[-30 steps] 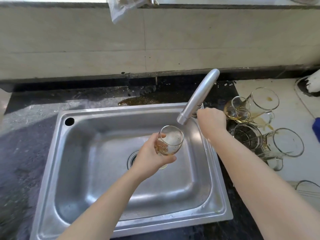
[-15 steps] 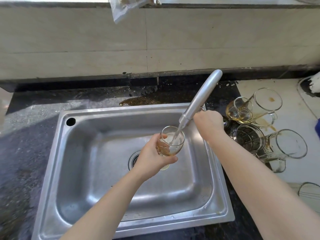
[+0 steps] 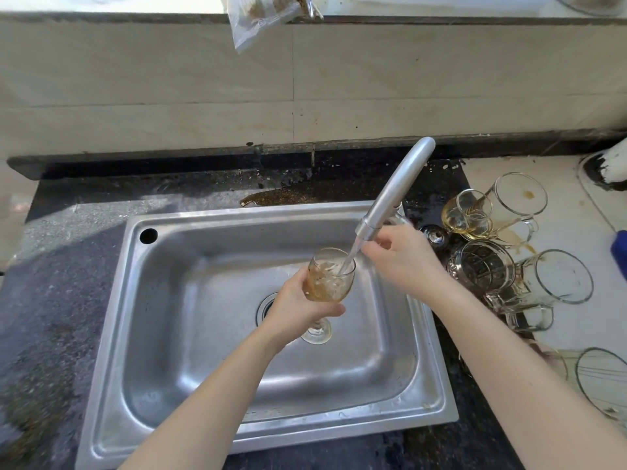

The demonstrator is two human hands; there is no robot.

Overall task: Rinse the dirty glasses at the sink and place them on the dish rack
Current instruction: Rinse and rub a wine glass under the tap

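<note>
1. Nearest, one stainless sink is counted, with a single basin.
2. Over the basin, one stemmed glass is gripped round its bowl by the left hand, with the fingers and thumb curled about it. It is held roughly upright and brown-tinged water is churned inside it by the water stream.
3. The right hand is held just beneath the tip of the one faucet spout, with its fingers bent. Whether the nozzle is pinched or only touched cannot be told.
4. The wet bowl could be let slip from a one-handed grip and broken on the steel. The rim, kept close under the spout, could be chipped against it.
5. To the right, at least four dirty glasses are counted, lying clustered and touching. They could be knocked by the right forearm passing beside them.
6. Farther back, one brown spill and one plastic bag are seen. No dish rack can be identified with certainty.
</note>
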